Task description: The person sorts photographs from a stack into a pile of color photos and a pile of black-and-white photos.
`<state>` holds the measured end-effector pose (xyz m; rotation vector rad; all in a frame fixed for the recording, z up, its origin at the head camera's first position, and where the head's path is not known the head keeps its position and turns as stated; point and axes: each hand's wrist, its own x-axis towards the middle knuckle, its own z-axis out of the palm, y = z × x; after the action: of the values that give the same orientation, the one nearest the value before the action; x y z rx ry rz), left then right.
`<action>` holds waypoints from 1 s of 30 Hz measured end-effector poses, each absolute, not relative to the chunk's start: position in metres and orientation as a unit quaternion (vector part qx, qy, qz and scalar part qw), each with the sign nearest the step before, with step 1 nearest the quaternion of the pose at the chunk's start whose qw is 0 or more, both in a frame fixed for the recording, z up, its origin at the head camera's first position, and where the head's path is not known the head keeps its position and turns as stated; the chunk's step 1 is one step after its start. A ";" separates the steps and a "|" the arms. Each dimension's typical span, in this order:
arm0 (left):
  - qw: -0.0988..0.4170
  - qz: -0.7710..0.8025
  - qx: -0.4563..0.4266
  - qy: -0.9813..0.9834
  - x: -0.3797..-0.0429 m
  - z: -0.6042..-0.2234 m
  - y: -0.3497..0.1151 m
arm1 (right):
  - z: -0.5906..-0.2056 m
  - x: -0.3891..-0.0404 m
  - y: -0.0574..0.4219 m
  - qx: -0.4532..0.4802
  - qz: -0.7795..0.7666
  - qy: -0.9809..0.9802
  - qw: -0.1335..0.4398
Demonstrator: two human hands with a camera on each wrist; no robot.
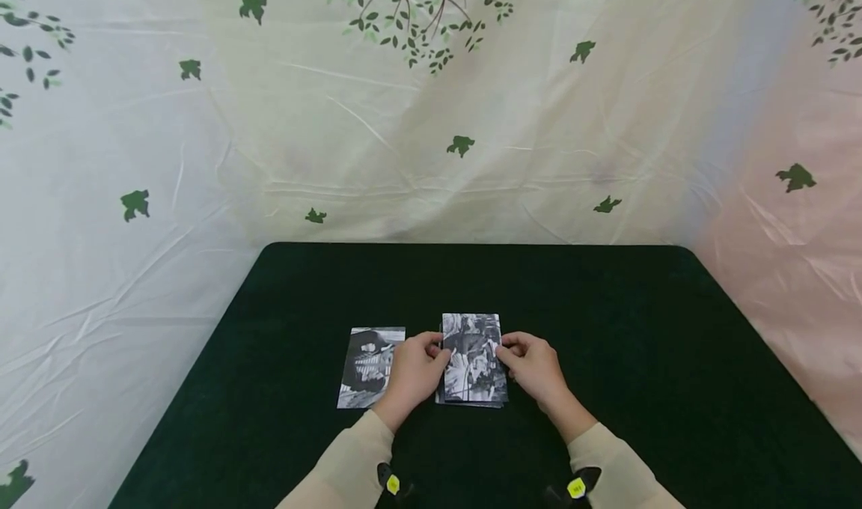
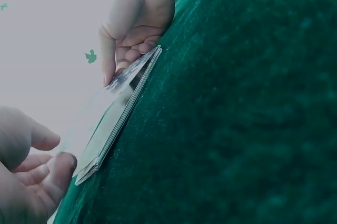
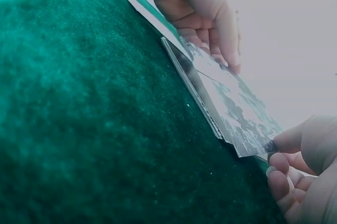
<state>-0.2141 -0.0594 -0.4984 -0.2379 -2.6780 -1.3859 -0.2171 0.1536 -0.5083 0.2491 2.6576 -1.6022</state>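
A black-and-white photo print [image 1: 474,359] lies over a small stack of prints [image 1: 471,404] near the middle of the dark green table. At its left edge, my left hand [image 1: 417,367] pinches the top print between thumb and curled fingers. My right hand [image 1: 536,370] grips the opposite edge, its thumb on top and fingers below, as the right wrist view shows. Seen from the right wrist, the top print [image 3: 231,108] is raised at an angle off the stack [image 3: 192,87]. The pictures on the lower prints are mostly hidden.
Left of the stack, another black-and-white print [image 1: 367,370] lies flat, partly covered by my left hand. The green cloth-covered table [image 1: 606,307] has rounded far corners. Behind it hangs a pale curtain [image 1: 377,135] with leaf patterns.
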 end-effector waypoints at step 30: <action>0.087 -0.490 -0.042 -0.866 -0.225 -0.479 -0.077 | -0.475 -0.228 0.145 0.014 -0.584 0.812 0.005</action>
<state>-0.2252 -0.0773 -0.4788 -0.1241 -2.5805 -1.4605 -0.2281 0.1447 -0.4746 0.0433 2.5412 -1.8284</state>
